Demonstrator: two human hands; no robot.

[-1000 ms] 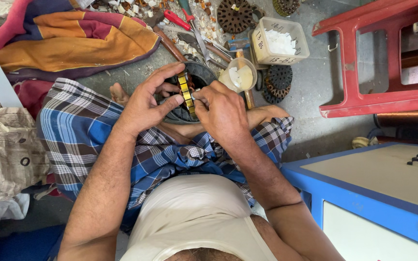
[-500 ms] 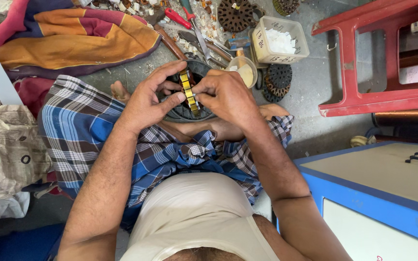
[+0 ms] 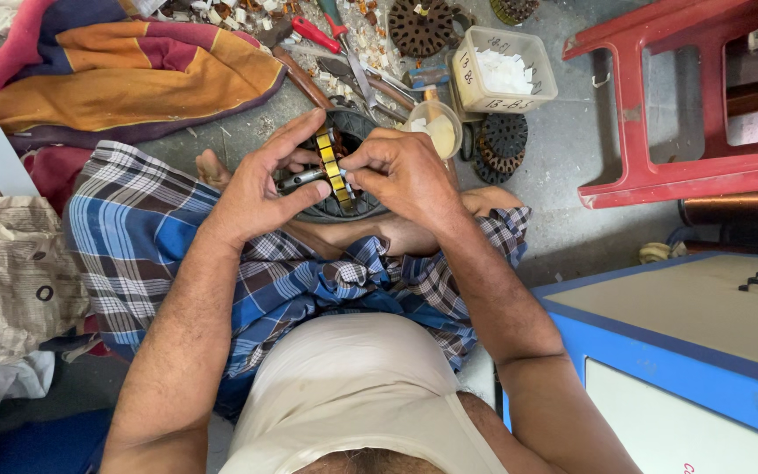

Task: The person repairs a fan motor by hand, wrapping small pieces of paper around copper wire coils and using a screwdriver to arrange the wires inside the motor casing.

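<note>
left hand (image 3: 261,189): it's cupping the left side of the round dark motor part (image 3: 344,206), thumb lying across a short metal shaft (image 3: 302,178), fingers stretching up past the top rim, fairly spread out rather than clenched

right hand (image 3: 401,171): it's curling in from the right, fingertips pinching tight on the yellow strip (image 3: 333,168) that's running across the part (looks like insulation or tape, can't tell which)

motor part: it's sitting in the person's lap, right between both hands, over the blue checked cloth (image 3: 151,246) wrapping the legs

yellow strip: it's standing roughly upright across the middle of the part, both hands touching it

small round cup (image 3: 436,127): it's sitting on the floor just above the right hand, holding something pale

clear plastic tub (image 3: 502,70): it's sitting further up, holding white bits

toothed dark discs (image 3: 421,26): one's lying near the top edge, a smaller stack is lying just right of the cup

red-handled tools (image 3: 318,33): they're lying in a scatter of scraps on the floor above the hands

red plastic stool (image 3: 660,175): it's sitting off to the right, well apart from the hands

blue cabinet (image 3: 660,351): it's filling the lower right corner beside the right arm

striped orange-and-maroon cloth (image 3: 116,79): it's bunching up at upper left
</note>
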